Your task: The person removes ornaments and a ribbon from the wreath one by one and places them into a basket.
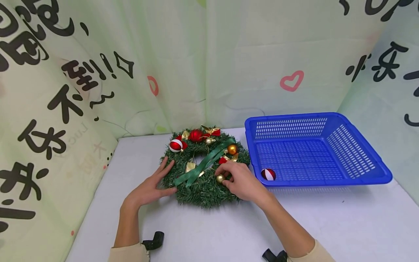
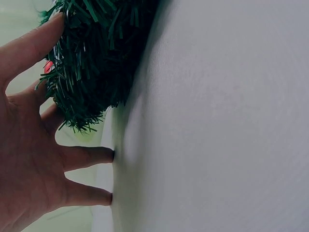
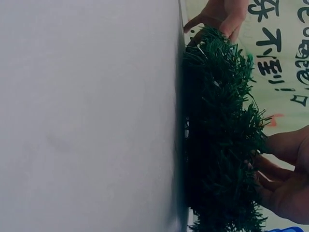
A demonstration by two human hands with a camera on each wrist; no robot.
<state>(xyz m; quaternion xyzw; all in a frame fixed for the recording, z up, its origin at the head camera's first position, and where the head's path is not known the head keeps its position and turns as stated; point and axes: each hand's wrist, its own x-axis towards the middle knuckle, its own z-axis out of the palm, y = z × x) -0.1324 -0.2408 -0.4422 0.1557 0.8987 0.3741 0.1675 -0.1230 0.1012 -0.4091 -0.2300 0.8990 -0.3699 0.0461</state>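
A green Christmas wreath [image 1: 204,196] lies on the white table. My right hand [image 1: 244,182] pinches a small gold ball ornament [image 1: 220,178] at the wreath's near right part; in the right wrist view these fingertips sink into the needles. At the wreath's left side my left hand [image 1: 148,188] rests with fingers spread, and the left wrist view shows two fingertips touching the table. A dark green ribbon [image 1: 204,162] crosses the middle. Around the ring sit a red ball [image 1: 196,135], a red-and-white ball [image 1: 175,145], an orange-gold ball [image 1: 232,149] and several bows.
To the right stands a blue plastic basket [image 1: 330,181], close beside the wreath. Inside its near left corner is a red-and-white ball [image 1: 268,174]. A pale printed curtain [image 1: 229,80] hangs behind the table and at both sides.
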